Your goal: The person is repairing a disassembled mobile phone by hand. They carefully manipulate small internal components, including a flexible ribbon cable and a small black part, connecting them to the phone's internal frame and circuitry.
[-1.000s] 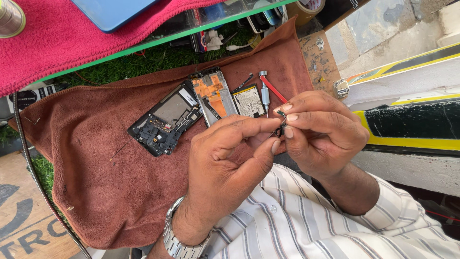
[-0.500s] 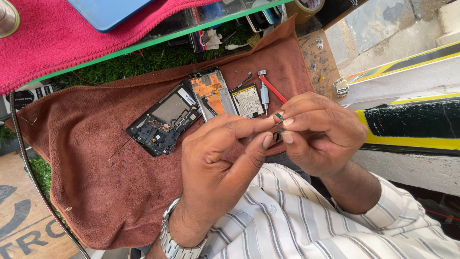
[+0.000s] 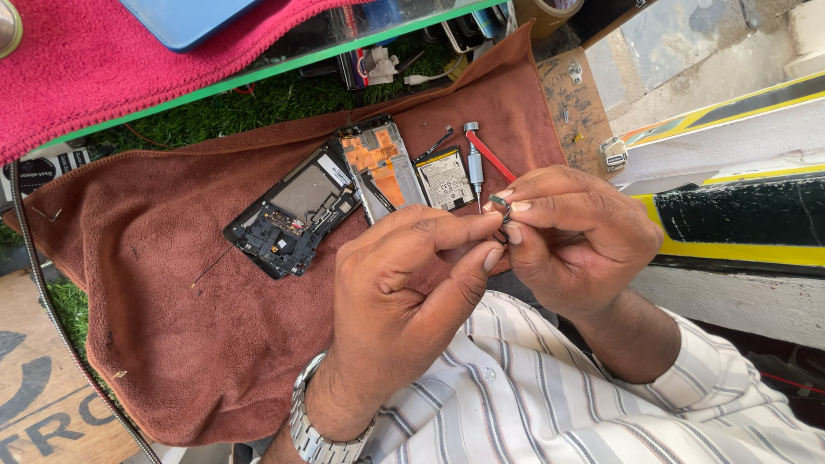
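Note:
My left hand (image 3: 404, 301) and my right hand (image 3: 580, 236) meet above a brown towel (image 3: 163, 344), fingertips pinched together on a tiny dark phone part (image 3: 500, 216). Most of that part is hidden by my fingers. On the towel beyond my hands lie an opened black phone frame (image 3: 288, 215), a phone chassis with an orange board (image 3: 378, 167), a small flat battery (image 3: 445, 179) and a silver-and-red screwdriver (image 3: 477, 159). A metal watch (image 3: 309, 425) sits on my left wrist.
A pink towel (image 3: 103, 69) with a blue flat object (image 3: 185, 17) lies on a green-edged glass shelf at the top. Cables and small parts (image 3: 387, 64) sit under the shelf. A black cable (image 3: 51, 309) runs down the left. A yellow-black ledge (image 3: 739, 215) stands right.
Both hands have shifted slightly while turning the tiny part between their fingertips. The things on the towel have not moved.

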